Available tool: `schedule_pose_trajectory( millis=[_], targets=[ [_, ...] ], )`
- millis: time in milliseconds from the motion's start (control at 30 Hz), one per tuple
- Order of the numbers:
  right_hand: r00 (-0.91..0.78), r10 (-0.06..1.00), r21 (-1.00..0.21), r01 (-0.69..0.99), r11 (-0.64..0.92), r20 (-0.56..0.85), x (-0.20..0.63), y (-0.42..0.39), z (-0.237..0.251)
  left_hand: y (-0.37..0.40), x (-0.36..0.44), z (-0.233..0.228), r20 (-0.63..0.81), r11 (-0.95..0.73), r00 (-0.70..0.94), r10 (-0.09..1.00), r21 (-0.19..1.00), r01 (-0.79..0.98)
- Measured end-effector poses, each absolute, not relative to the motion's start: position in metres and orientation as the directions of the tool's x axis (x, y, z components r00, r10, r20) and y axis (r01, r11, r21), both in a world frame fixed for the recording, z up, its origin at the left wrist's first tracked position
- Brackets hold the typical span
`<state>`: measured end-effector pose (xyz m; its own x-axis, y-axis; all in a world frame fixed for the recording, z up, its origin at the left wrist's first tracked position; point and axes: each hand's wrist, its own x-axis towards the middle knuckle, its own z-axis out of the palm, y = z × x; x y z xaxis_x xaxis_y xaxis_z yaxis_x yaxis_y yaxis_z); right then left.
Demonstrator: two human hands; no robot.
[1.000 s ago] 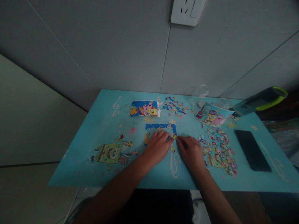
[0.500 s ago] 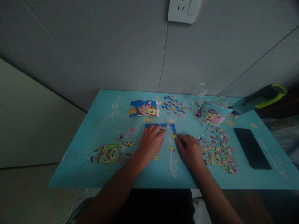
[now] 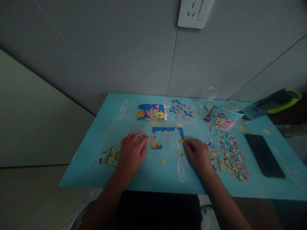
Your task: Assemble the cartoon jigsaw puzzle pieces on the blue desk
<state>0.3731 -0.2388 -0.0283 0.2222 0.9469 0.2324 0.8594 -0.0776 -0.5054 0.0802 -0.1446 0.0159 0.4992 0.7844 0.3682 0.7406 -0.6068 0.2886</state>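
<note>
Loose pieces (image 3: 227, 155) (phone (image 3: 265, 155) beyond)

The right hand (image 3: 200, 155) covers whatever lies beneath its palm, and whether its fingertips (image 3: 185, 144) pinch the small piece (image 3: 181, 140) at the right side of the puzzle frame (image 3: 168, 137) is too small to tell. The left hand (image 3: 131, 152) hides part of the cartoon print (image 3: 110, 155) near the tabletop's (image 3: 107, 115) left edge. The loose pieces (image 3: 227, 153) toward the right edge blur into one mass, and the wall socket (image 3: 195, 12) and green-rimmed bottle (image 3: 273, 104) are cut off by the picture's edges
</note>
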Motion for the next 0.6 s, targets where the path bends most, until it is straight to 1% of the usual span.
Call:
schedule_pose_trajectory(
  millis=[133, 200, 300, 400, 500, 600],
  targets=[
    [0.248, 0.943, -0.568, 0.819, -0.081, 0.223, 0.375, -0.238, -0.028, -0.153, 0.041, -0.002, 0.350, -0.550, 0.457, 0.818, 0.242, 0.799],
    [0.270, 0.940, -0.605, 0.791, -0.092, 0.210, 0.374, -0.239, -0.024, -0.157, 0.023, -0.009, 0.365, -0.538, 0.444, 0.819, 0.216, 0.815],
    [0.306, 0.937, -0.693, 0.713, -0.108, 0.168, 0.370, -0.243, -0.015, -0.162, 0.003, -0.016, 0.370, -0.514, 0.424, 0.827, 0.193, 0.836],
    [0.264, 0.957, -0.756, 0.649, -0.085, 0.119, 0.358, -0.252, -0.004, -0.169, -0.009, -0.019, 0.370, -0.490, 0.402, 0.838, 0.183, 0.852],
    [0.131, 0.988, -0.740, 0.672, -0.023, 0.088, 0.343, -0.261, 0.001, -0.177, -0.010, -0.020, 0.332, -0.493, 0.419, 0.845, 0.182, 0.851],
    [0.075, 0.995, -0.664, 0.748, -0.010, 0.069, 0.332, -0.269, -0.001, -0.183, -0.004, -0.022, 0.292, -0.527, 0.465, 0.836, 0.194, 0.827]
  ],
)
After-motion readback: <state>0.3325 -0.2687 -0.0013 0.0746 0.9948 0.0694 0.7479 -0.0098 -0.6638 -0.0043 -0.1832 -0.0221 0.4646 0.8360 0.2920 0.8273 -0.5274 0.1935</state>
